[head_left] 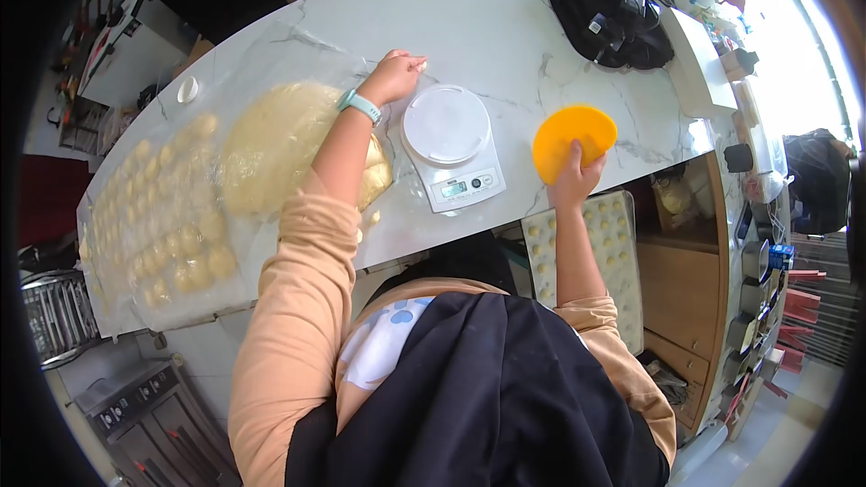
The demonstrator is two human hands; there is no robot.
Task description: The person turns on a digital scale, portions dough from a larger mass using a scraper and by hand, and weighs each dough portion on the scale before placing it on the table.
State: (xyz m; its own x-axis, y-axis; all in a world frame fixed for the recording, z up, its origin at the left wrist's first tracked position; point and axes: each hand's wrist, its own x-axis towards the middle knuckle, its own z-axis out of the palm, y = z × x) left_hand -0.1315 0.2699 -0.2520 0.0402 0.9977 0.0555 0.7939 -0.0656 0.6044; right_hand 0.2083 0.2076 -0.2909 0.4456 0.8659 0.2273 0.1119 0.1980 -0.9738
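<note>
In the head view my left hand (pixel 393 78), with a pale green watch on its wrist, is just beyond the upper left of a white kitchen scale (pixel 468 188). Its fingers are pinched on a small pale bit (pixel 423 65) that looks like dough. The scale's round platform (pixel 446 124) has nothing on it. My right hand (pixel 575 182) grips a yellow dough scraper (pixel 575 133) to the right of the scale. Under my left forearm lies a large mass of dough (pixel 275 149), covered by clear plastic. Small dough scraps sit near the table's front edge.
Rows of dough balls (pixel 162 216) lie under plastic at the left of the marble table (pixel 505 27). A tray of small dough balls (pixel 622 280) is below the front edge, under my right arm. A black bag (pixel 612 22) rests at the far right.
</note>
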